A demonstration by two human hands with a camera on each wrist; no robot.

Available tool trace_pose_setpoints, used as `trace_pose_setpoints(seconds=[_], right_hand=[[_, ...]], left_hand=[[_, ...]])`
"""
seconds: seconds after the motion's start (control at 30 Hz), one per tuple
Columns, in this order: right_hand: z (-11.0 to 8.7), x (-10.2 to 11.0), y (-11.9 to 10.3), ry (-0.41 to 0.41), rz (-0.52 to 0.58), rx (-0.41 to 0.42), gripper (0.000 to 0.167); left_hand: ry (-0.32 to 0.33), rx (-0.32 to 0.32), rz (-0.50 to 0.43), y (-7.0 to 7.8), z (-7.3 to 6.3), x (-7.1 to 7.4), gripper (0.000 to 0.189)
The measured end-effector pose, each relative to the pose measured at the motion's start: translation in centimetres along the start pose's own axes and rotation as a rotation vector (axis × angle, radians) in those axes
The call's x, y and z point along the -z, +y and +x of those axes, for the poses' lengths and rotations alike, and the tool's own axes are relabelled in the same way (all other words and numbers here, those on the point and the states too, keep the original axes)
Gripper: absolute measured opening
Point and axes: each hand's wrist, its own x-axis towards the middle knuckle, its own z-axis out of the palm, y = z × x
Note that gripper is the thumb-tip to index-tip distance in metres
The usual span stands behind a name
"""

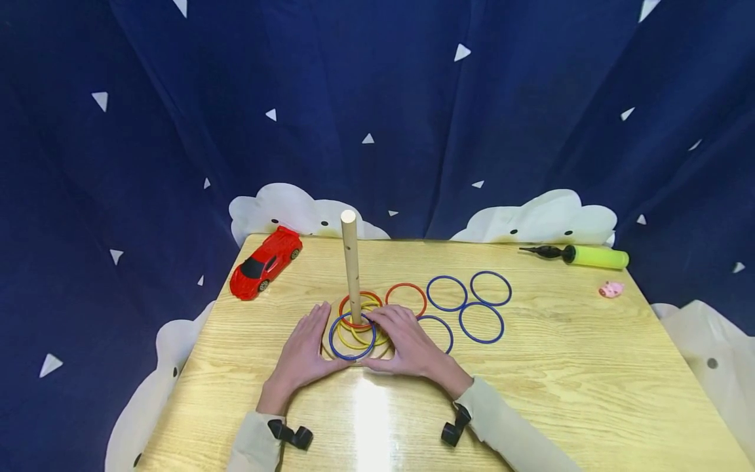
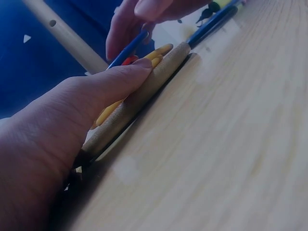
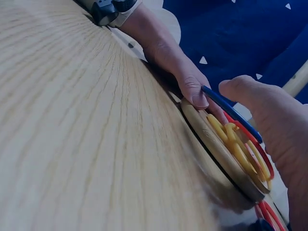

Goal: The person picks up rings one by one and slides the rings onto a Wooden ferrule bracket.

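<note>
A round wooden base (image 3: 219, 144) carries a tall upright wooden pole (image 1: 352, 269). Yellow rings (image 3: 234, 144) and a red ring (image 1: 361, 294) lie overlapped on it around the pole's foot. On top, a blue ring (image 1: 352, 358) sits tilted, its near side over the base's front. My left hand (image 1: 302, 354) rests along the base's left side, fingers extended, thumb lying across the front rim. Opposite it, my right hand (image 1: 407, 341) reaches over the right side, fingertips right at the blue ring's edge, thumb spread toward the front.
Right of the base lie several blue rings (image 1: 482, 342) and a red ring (image 1: 406, 284). A red toy car (image 1: 268, 262) stands at the table's back left. A green hand pump (image 1: 598, 256) and a small pink pig (image 1: 611, 289) are at the back right. A dark blue curtain (image 1: 413, 98) hangs behind.
</note>
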Motion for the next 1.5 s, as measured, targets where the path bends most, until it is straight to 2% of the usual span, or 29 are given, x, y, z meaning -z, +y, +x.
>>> trace_pose_setpoints(seconds=[0.2, 0.47, 0.77, 0.93, 1.07, 1.23, 1.5], right_hand=[[-2.3, 1.5, 1.1, 0.081, 0.04, -0.045, 0.088], [-6.7, 4.8, 3.3, 0.175, 0.054, -0.198, 0.088], [-11.8, 7.1, 7.1, 0.29, -0.01, -0.331, 0.093], [-13.9, 7.9, 8.8, 0.3, -0.063, -0.434, 0.1], [-14.9, 8.5, 9.6, 0.283, -0.105, -0.502, 0.108], [-15.4, 8.8, 10.1, 0.252, -0.15, -0.546, 0.112], [-15.2, 8.4, 10.5, 0.211, -0.191, -0.589, 0.103]], left_hand=[[-0.027, 0.016, 0.003, 0.1, 0.1, -0.1, 0.13], [-0.045, 0.022, 0.008, 0.2, 0.0, 0.2, 0.135], [-0.046, 0.019, -0.004, -0.1, -0.4, 0.5, 0.137], [-0.044, 0.005, -0.005, -0.1, -0.4, 0.5, 0.137], [-0.044, 0.001, 0.002, 0.0, -0.4, 0.3, 0.137], [-0.042, 0.006, 0.005, -0.1, -0.4, 0.1, 0.137], [-0.034, 0.011, 0.003, -0.1, -0.4, 0.1, 0.136]])
